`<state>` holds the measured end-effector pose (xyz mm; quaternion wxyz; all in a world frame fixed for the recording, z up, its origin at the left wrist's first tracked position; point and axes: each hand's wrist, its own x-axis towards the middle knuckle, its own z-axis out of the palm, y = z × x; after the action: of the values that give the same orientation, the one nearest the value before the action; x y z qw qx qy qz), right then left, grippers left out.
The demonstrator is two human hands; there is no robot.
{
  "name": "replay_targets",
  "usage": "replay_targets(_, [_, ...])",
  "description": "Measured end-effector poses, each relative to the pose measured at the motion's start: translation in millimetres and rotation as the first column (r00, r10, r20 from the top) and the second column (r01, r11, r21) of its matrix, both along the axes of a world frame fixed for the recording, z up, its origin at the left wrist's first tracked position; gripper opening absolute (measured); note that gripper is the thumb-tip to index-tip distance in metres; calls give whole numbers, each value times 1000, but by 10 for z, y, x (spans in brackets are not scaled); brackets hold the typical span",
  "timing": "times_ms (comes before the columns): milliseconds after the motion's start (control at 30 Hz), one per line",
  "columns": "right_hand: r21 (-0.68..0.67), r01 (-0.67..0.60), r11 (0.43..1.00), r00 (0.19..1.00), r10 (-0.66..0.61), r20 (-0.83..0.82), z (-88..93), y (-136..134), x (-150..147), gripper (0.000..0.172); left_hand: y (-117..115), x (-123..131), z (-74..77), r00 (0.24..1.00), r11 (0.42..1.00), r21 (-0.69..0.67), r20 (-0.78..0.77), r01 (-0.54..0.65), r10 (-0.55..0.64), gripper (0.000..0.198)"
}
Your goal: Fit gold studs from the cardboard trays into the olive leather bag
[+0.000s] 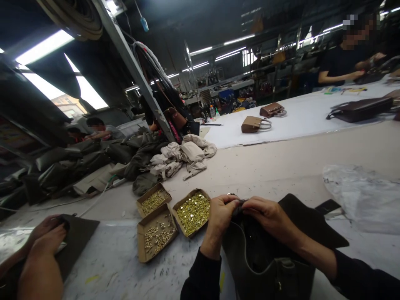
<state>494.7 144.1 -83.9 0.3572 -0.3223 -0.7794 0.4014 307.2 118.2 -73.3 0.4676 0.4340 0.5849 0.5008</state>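
Note:
A dark olive handbag [233, 250] stands open in front of me, its flap [309, 216] spread out to the right. My left hand [220, 216] pinches the bag's upper edge between thumb and fingers. Close beside it, my right hand [268, 214] grips the same edge, fingers pressed together. Whatever small part may lie between the fingertips is hidden. Just left of my left hand is a cardboard tray [178, 208] of shiny gold metal pieces. Two more cardboard trays, one with small gold studs [158, 237] and one with small brass pieces [153, 201], sit against it.
At lower left, a co-worker's hands [46, 237] hold a dark panel [83, 233]. Beige cloth [190, 154] and dark bags [90, 158] are heaped behind the trays. A clear plastic bag [359, 196] lies at right. Small handbags [251, 124] stand farther back; another person [340, 62] works beyond.

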Motion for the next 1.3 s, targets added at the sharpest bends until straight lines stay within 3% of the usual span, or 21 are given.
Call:
replay_targets(267, [52,28,998,999,-30,21,-124,19,131,15,-7,106,-127,999,999,11,-23,-43,43,17])
replay_targets(500, [42,75,996,997,-75,0,-194,36,147,18,19,176,-133,996,998,-1,-73,-59,59,15])
replay_targets(833, [32,129,991,988,-125,-92,-179,22,138,19,29,192,-212,997,999,-2,-73,-39,39,16])
replay_targets(1300, [-51,133,990,987,-137,-86,-189,29,130,24,7,180,-186,997,999,2,-73,-35,35,17])
